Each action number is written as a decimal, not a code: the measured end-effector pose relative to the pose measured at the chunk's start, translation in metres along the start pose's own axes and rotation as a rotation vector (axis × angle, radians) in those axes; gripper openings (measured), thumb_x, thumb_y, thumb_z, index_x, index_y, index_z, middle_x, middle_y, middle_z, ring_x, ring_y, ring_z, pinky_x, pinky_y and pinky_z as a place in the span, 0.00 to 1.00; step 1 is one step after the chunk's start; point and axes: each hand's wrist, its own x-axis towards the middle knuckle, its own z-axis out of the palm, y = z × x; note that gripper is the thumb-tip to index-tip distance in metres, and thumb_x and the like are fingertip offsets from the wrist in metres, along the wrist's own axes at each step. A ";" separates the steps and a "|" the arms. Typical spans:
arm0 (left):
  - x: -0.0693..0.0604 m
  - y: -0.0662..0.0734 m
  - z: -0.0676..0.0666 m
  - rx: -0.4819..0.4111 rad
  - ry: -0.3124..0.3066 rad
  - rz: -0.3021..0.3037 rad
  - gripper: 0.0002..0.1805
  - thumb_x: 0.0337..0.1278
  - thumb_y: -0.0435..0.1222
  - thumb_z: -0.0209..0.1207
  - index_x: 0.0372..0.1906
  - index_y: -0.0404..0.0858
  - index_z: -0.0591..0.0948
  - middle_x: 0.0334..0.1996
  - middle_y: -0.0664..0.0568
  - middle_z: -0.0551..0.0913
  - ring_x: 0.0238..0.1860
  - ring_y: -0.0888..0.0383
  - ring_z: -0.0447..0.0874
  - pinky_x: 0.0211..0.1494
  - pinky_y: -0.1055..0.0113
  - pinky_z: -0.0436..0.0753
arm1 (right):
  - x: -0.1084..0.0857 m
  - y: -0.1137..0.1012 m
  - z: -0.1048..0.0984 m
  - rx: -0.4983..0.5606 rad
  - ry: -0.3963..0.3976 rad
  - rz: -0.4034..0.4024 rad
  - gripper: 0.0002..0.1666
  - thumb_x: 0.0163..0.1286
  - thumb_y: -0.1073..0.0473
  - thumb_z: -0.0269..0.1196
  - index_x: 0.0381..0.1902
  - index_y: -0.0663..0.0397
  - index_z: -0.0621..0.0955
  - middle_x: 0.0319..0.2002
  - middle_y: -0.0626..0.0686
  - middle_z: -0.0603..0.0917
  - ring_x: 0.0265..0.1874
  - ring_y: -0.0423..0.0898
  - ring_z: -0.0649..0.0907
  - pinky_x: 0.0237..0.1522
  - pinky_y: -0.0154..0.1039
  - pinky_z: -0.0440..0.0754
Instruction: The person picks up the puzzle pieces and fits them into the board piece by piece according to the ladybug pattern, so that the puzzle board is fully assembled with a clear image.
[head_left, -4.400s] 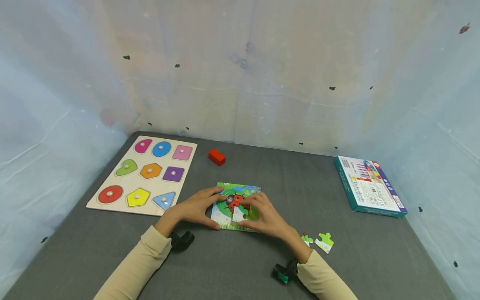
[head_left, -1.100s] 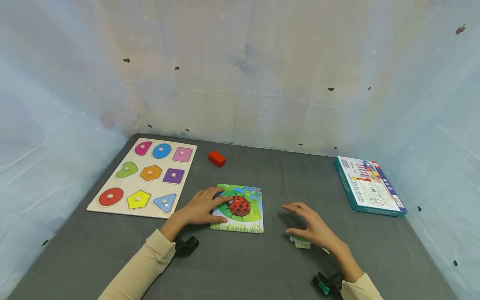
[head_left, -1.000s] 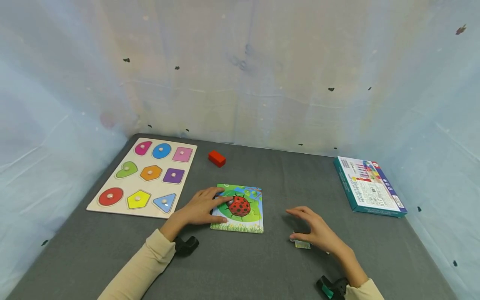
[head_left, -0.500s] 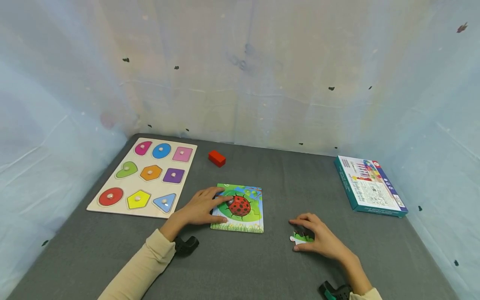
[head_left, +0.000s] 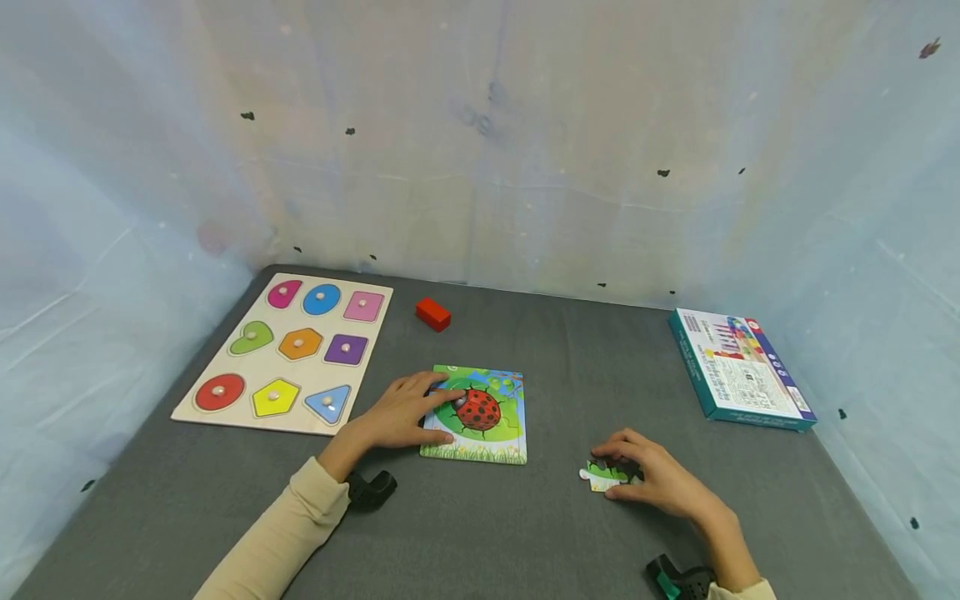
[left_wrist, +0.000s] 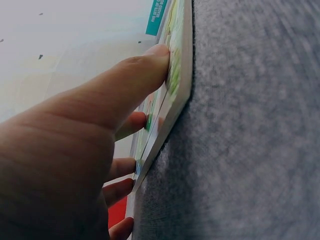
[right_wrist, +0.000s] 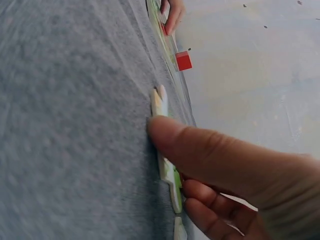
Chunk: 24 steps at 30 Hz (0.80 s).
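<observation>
A square ladybug jigsaw puzzle lies on the dark cloth. My left hand rests on its left side, the fingers spread over the picture and the thumb near the lower edge. In the left wrist view the thumb presses the puzzle's top. Further right, my right hand has thumb and curled fingers at opposite edges of a loose green-and-white jigsaw piece, pinching it at the cloth. The right wrist view shows the thumb against the piece's edge. Part of the loose pieces is hidden by the hand.
A wooden peg board with coloured shapes lies at the left. Behind the jigsaw is a red block. A flat teal-sided box lies at the back right. Pale sheeting rises behind the table.
My right hand left the jigsaw, where the ladybug picture is now filled in, and went right and down to the loose pieces, its fingers closing in. The left hand stayed on the jigsaw.
</observation>
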 end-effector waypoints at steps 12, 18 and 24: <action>0.000 -0.005 0.005 -0.010 0.023 0.015 0.40 0.50 0.64 0.56 0.68 0.51 0.66 0.68 0.44 0.59 0.68 0.43 0.53 0.64 0.39 0.53 | 0.010 0.000 0.012 0.037 0.063 -0.030 0.21 0.57 0.55 0.69 0.48 0.52 0.80 0.42 0.48 0.79 0.36 0.40 0.78 0.37 0.35 0.77; 0.000 -0.002 0.002 -0.008 0.027 0.016 0.40 0.50 0.63 0.56 0.67 0.49 0.67 0.67 0.43 0.60 0.68 0.42 0.54 0.63 0.38 0.54 | 0.035 -0.011 0.024 0.033 0.098 -0.043 0.23 0.57 0.51 0.69 0.50 0.50 0.80 0.43 0.46 0.79 0.38 0.41 0.78 0.38 0.38 0.78; 0.000 -0.002 0.001 0.003 0.009 0.006 0.40 0.50 0.64 0.56 0.67 0.50 0.67 0.67 0.44 0.60 0.68 0.42 0.54 0.64 0.38 0.54 | 0.072 -0.026 0.038 0.027 0.174 -0.153 0.24 0.55 0.54 0.70 0.50 0.54 0.80 0.43 0.50 0.78 0.41 0.43 0.80 0.41 0.40 0.79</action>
